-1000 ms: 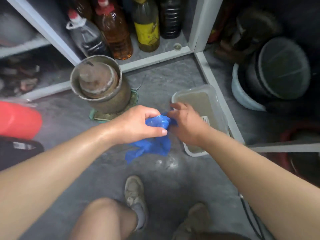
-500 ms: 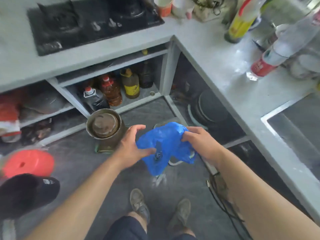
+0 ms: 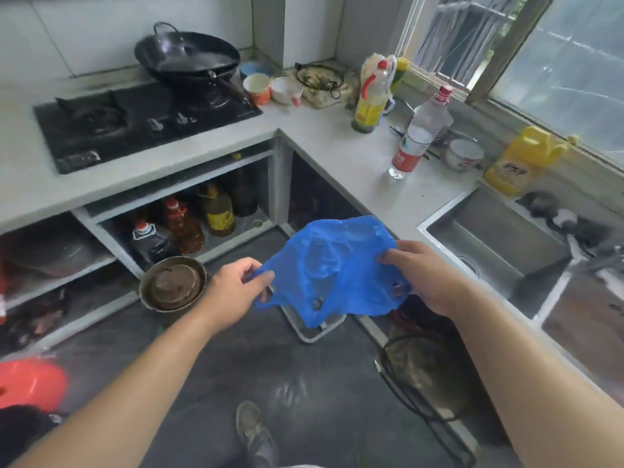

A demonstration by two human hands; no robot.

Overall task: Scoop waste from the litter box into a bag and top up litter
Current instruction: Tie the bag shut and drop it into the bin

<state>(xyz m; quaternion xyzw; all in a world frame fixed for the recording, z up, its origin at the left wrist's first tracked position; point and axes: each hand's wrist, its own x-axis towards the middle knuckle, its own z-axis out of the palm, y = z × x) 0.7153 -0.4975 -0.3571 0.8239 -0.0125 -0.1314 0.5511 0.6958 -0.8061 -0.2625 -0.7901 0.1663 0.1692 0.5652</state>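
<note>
A thin blue plastic bag (image 3: 332,271) is stretched between my two hands above the dark floor. My left hand (image 3: 236,287) pinches its left edge. My right hand (image 3: 427,276) grips its right edge, fingers curled into the plastic. Small dark lumps show through the bottom of the bag. Below the bag, on the floor, lies the pale rectangular litter box (image 3: 315,329); only its near corner shows, the rest is hidden by the bag.
A rusty round metal pot (image 3: 173,284) stands on the floor left of the box. Oil bottles (image 3: 202,217) fill the open cabinet behind. The L-shaped counter holds a stove (image 3: 135,123), wok (image 3: 187,60), bottles and a sink (image 3: 496,244). A red object (image 3: 30,381) lies at left; a black cable (image 3: 401,386) at right.
I have risen from a crouch to standing, so the view now takes in the counter and window. The bag has been lifted off the floor and spread wider between my hands.
</note>
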